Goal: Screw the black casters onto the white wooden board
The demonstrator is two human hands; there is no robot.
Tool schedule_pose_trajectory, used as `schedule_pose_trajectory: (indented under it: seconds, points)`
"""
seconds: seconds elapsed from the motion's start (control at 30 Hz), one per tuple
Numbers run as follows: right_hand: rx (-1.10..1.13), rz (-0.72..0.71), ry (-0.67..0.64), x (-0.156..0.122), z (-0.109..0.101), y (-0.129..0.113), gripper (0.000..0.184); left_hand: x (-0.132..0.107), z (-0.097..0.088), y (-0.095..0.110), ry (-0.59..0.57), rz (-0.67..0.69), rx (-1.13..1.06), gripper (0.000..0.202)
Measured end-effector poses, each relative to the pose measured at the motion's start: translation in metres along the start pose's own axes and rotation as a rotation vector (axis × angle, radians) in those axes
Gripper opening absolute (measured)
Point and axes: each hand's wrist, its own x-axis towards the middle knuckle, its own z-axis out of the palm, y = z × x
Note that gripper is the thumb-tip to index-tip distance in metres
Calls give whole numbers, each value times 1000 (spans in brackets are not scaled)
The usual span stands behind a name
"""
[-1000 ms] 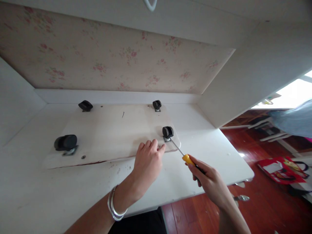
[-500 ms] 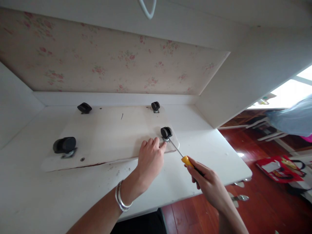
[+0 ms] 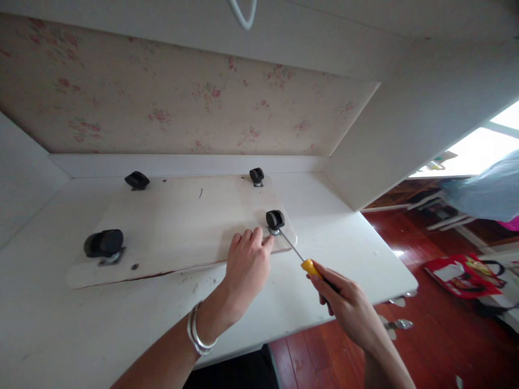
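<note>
A white board (image 3: 186,229) lies flat with black swivel casters standing on its corners. My right hand (image 3: 343,292) is closed around the yellow-and-black handle of a screwdriver (image 3: 310,267). Its metal shaft slants up to the left, and the tip meets the base of the near right caster (image 3: 274,219). Beside that base rests my left hand (image 3: 249,259), fingers curled and fingertips at the metal mounting plate. Whatever those fingertips pinch is hidden. The other casters are the far right one (image 3: 257,175), the far left one (image 3: 137,180) and the near left one (image 3: 103,243).
The board lies on a white desktop (image 3: 340,237) under a shelf, before a flowered back panel (image 3: 211,113). A white side panel (image 3: 397,119) rises at the right. Beyond the desk edge are a red bag (image 3: 462,275) and the reddish wooden floor (image 3: 316,356).
The view has shifted slightly. Both hands keep their places at the near right caster, and the screwdriver tip stays at its base.
</note>
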Motion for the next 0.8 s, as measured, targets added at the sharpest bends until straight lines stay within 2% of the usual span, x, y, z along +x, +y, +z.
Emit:
schedule_pose_trajectory:
  seconds: [0.27, 0.47, 0.8]
  points:
    - [3, 16, -31, 0, -3, -3, 61, 1, -4, -10, 18, -27, 24, 34]
    - [4, 27, -48, 0, -4, -4, 60, 3, -2, -9, 15, -2, -7, 43]
    - [-12, -4, -45, -2, -7, -4, 56, 8, 3, -10, -3, 0, -21, 44]
